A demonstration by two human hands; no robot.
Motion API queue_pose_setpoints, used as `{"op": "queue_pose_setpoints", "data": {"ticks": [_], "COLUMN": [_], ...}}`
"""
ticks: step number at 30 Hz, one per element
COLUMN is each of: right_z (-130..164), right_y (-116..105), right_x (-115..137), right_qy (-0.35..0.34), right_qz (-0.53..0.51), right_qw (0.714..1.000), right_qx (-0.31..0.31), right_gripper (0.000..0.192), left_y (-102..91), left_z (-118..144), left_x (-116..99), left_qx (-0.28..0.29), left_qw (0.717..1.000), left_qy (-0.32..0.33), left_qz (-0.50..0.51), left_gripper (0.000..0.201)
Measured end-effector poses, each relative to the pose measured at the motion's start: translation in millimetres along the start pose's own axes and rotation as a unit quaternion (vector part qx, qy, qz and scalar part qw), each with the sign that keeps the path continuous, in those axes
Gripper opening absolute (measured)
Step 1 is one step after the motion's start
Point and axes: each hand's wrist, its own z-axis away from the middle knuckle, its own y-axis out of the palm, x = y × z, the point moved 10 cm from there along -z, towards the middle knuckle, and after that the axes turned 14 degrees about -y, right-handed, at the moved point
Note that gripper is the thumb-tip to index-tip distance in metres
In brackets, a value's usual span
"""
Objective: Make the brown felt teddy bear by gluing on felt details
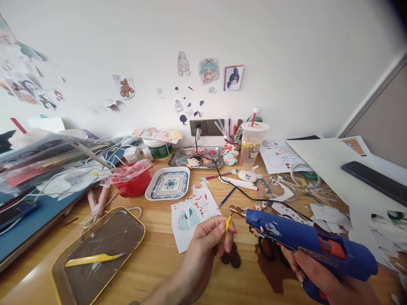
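Note:
My right hand (324, 271) grips a blue hot glue gun (295, 237), its brown-stained nozzle pointing left. My left hand (210, 241) pinches a pair of yellow tweezers (227, 228), with the thin tip raised close to the nozzle; I cannot tell whether they touch. Just below the left fingers lie dark brown rounded pieces (234, 256). Under the glue gun are black scissor handles (266, 248) and a larger brown cut-out (271, 271), both partly hidden. A printed paper sheet (182, 231) sits behind my left hand.
A brown tray (98, 237) with another yellow pair of tweezers (92, 259) stands at left. Behind are a red bowl (135, 184), a patterned dish (168, 183) and a drink cup (251, 144). A black cord (241, 189) crosses the table; paper scraps (329, 216) litter the right.

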Motion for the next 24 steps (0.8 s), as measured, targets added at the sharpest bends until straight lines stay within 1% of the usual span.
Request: {"op": "queue_pose_setpoints", "data": {"ticks": [3, 6, 9, 13, 15, 20, 24], "right_z": [-2, -4, -3, 1, 2, -5, -6], "right_y": [-3, 1, 2, -1, -2, -2, -7], "right_x": [4, 6, 2, -8, -9, 2, 2], "right_qy": [-0.015, -0.023, -0.007, 0.042, 0.051, 0.03, 0.037], "right_qz": [-0.006, -0.011, -0.006, -0.018, -0.023, -0.013, -0.024], "right_qw": [1.0, 1.0, 1.0, 0.999, 0.998, 0.999, 0.998], "right_qx": [-0.01, 0.011, 0.019, -0.007, -0.013, -0.015, -0.041], "right_gripper": [0.03, 0.03, 0.032, 0.032, 0.031, 0.035, 0.032], "left_y": [0.1, 2.2, 4.1, 5.2, 4.5, -0.7, -1.2], "left_z": [-1, -1, 0, 1, 1, 0, -1], "left_x": [-1, -3, -7, -6, -4, 1, 0], "left_qx": [-0.003, 0.002, 0.005, 0.007, 0.002, -0.02, -0.02], "left_qw": [1.0, 1.0, 1.0, 1.0, 1.0, 0.999, 0.999], "left_qy": [-0.001, 0.0, 0.009, 0.003, -0.003, -0.006, -0.006], "left_qz": [-0.003, 0.007, 0.02, 0.02, 0.009, -0.027, -0.024], "left_gripper": [0.023, 0.023, 0.024, 0.025, 0.024, 0.022, 0.022]}}
